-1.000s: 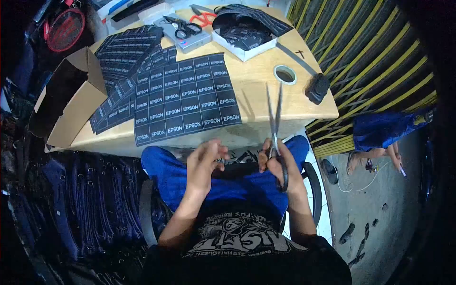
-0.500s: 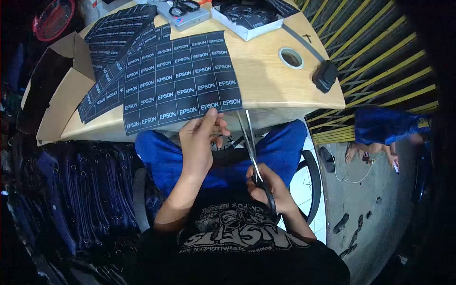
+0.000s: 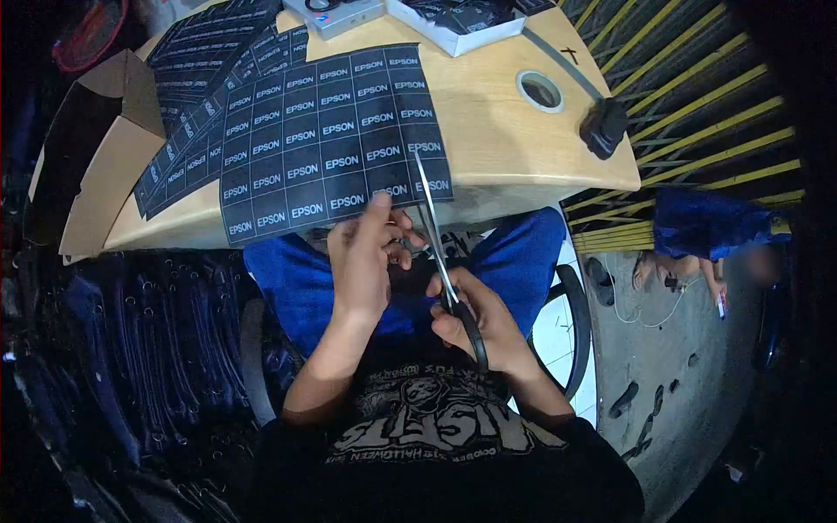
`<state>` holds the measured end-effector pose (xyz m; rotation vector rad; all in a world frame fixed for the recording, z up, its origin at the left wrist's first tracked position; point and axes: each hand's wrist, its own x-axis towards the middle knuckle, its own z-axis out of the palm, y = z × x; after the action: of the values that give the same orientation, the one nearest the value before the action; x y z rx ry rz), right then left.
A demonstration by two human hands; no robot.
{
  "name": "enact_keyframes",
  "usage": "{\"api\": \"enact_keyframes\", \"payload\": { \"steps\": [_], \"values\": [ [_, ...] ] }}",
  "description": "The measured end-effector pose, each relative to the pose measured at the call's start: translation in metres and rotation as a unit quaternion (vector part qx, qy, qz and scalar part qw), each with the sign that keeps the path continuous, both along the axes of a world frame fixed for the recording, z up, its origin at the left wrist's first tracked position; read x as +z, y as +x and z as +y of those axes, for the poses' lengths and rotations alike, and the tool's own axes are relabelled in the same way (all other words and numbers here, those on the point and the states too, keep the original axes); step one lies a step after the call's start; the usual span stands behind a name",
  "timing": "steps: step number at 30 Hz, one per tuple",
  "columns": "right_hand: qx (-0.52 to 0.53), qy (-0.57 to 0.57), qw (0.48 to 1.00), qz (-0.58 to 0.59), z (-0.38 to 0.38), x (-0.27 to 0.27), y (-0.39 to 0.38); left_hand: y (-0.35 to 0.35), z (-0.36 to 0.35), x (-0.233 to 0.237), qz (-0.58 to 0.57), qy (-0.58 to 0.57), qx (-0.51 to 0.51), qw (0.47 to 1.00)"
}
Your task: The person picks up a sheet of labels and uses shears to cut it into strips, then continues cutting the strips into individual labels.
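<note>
The EPSON sheet (image 3: 323, 139) lies beyond the left hand (image 3: 359, 266) pinching its edge and right hand (image 3: 490, 327) gripping scissors (image 3: 445, 274).

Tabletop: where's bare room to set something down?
Likely best: the bare tabletop between the front EPSON sheet, the white box and the tape roll, running down to the front edge. The left side is crowded: cardboard box beside overlapping sheets.
</note>
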<state>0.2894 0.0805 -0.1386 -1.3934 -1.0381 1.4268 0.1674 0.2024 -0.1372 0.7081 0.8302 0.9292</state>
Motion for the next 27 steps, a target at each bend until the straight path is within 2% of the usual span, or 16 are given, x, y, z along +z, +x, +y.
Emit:
{"api": "enact_keyframes", "payload": {
  "steps": [2, 4, 6, 8, 14, 21, 23, 27],
  "values": [
    [-0.025, 0.020, 0.999, -0.017, 0.002, 0.000, -0.003, 0.001, 0.001, 0.000, -0.023, -0.010, 0.017, 1.000],
    [-0.029, 0.031, 0.999, -0.011, 0.004, 0.003, -0.005, 0.002, 0.001, -0.002, 0.037, 0.024, 0.026, 0.999],
    [-0.033, 0.043, 0.998, -0.005, 0.006, 0.006, -0.007, 0.004, -0.001, -0.001, 0.043, 0.030, 0.024, 0.998],
    [-0.037, -0.011, 0.999, 0.031, 0.006, 0.009, -0.007, 0.007, -0.002, 0.001, 0.045, 0.043, 0.021, 0.998],
    [-0.067, 0.012, 0.997, 0.048, 0.013, 0.003, -0.016, 0.006, -0.003, -0.003, 0.003, 0.019, 0.015, 1.000],
    [-0.049, 0.014, 0.999, 0.010, 0.015, 0.003, -0.016, 0.005, -0.004, 0.000, -0.004, 0.043, 0.026, 0.999],
    [-0.053, 0.047, 0.997, -0.029, 0.016, 0.003, -0.016, 0.004, -0.003, -0.001, -0.002, 0.026, 0.018, 1.000],
    [-0.051, 0.033, 0.998, 0.000, 0.015, -0.001, -0.014, 0.006, -0.003, -0.004, 0.004, 0.072, 0.005, 0.997]
  ]
}}
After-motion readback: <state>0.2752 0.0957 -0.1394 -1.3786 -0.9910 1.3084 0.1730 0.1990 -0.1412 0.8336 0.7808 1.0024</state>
